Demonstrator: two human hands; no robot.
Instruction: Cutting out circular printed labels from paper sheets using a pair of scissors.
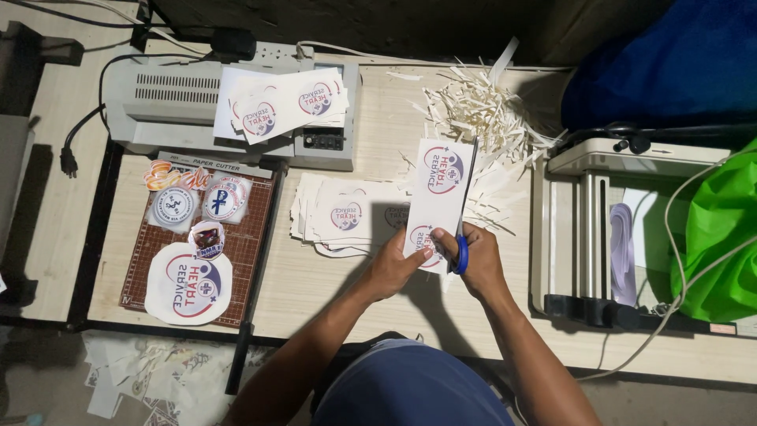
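At the far left of the table [71, 110], a black power cord [75, 146] lies loose with its plug on the surface. Next to it stands a grey laminator [169, 99]; a small stack of printed sheets [284, 102] rests on its top right corner. In front of the laminator lies a paper cutter [244, 244] with a brown gridded board. On that board sit several round cut stickers [193, 203] and one large round printed emblem [189, 285]. Paper offcuts [142, 371] lie on the floor below the table edge.

Right of the cutter, a flat pile of uncut printed sheets [339, 217] lies on the table. Your left hand [394, 264] pinches the lower edge of a printed sheet [443, 185], thumb on top; the sheet is held upright above the pile, between both hands. Your right hand [477, 260] grips blue-handled scissors [460, 254], fingers closed through the loops, with the blade running up along the sheet's right edge.

Behind the sheet, a heap of thin white paper strips [481, 114] covers the table. Further right stands a white roller machine [599, 229] with metal bars; a pale sheet sits in its open frame. At the far right edge, a green plastic bag [721, 237] lies against the machine, its contents not visible.
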